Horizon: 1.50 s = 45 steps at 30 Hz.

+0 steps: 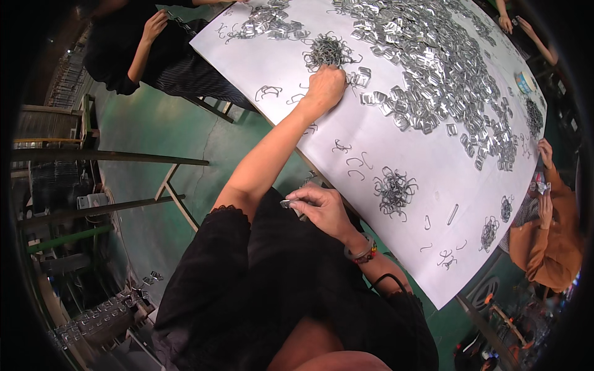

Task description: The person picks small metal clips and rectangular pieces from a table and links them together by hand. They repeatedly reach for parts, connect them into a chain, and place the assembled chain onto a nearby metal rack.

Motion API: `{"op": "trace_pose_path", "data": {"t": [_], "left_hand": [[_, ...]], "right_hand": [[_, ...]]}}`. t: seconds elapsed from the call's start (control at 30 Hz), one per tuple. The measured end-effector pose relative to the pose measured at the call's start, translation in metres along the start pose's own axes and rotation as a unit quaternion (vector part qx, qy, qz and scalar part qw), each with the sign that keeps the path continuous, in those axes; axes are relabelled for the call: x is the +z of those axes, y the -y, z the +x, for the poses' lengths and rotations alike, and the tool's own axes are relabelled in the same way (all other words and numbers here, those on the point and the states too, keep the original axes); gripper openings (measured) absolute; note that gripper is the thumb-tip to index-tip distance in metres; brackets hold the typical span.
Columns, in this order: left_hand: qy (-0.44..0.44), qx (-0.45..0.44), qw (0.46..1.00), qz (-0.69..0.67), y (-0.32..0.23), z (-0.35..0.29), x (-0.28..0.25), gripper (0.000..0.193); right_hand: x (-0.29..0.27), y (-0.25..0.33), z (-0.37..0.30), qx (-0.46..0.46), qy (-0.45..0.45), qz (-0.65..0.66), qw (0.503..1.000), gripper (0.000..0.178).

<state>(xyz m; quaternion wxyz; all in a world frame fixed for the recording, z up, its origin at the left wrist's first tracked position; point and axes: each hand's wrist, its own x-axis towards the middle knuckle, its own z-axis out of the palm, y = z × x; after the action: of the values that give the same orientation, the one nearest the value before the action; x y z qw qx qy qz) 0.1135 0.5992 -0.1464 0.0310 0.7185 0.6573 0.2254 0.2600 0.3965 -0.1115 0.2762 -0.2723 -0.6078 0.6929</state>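
My left hand (326,90) reaches across the table's near edge to a pile of bent wire hooks (327,51). Its fingers are closed at the pile's near side, and whatever they pinch is hidden beneath them. Close to my body, off the table edge, my right hand (323,211) is closed on a small silver metal piece (286,203), held between thumb and fingers. Just right of my left hand lie a few silver metal buckles (361,77). A broad heap of the same buckles (427,68) spreads over the middle of the table.
The white-topped table (346,133) also carries another hook heap (395,191) and scattered hooks. A tape roll (525,82) sits at the far right. Co-workers' hands show at left (154,26), right (545,207) and far right. Metal rails (111,156) stand over the green floor at left.
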Motion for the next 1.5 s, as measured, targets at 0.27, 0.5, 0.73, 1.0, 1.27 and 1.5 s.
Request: {"op": "trace_pose_path", "data": {"t": [0.27, 0.5, 0.73, 1.0, 1.27, 1.5], "left_hand": [[-0.023, -0.006, 0.992, -0.124, 0.023, -0.033, -0.035, 0.013], [-0.03, -0.079, 0.986, -0.143, 0.05, -0.043, -0.042, 0.024], [-0.044, -0.102, 0.922, -0.371, 0.009, -0.112, -0.133, 0.018], [-0.09, 0.025, 0.939, -0.332, -0.033, -0.239, -0.185, 0.013], [-0.207, 0.038, 0.938, -0.276, -0.037, -0.227, -0.165, 0.009], [-0.178, -0.098, 0.865, -0.459, -0.036, -0.239, -0.163, 0.007]], "right_hand": [[0.007, -0.001, 0.003, 0.001, -0.064, 0.067, 0.996, 0.012], [0.018, 0.019, 0.008, -0.012, -0.069, 0.005, 0.998, 0.014], [0.022, 0.03, 0.006, -0.047, -0.104, -0.006, 0.993, 0.015], [0.045, 0.046, 0.008, -0.076, -0.212, 0.098, 0.969, 0.017], [0.039, 0.047, 0.015, -0.155, -0.173, -0.03, 0.972, 0.012], [-0.034, 0.076, 0.031, -0.138, -0.136, -0.119, 0.974, 0.017]]}}
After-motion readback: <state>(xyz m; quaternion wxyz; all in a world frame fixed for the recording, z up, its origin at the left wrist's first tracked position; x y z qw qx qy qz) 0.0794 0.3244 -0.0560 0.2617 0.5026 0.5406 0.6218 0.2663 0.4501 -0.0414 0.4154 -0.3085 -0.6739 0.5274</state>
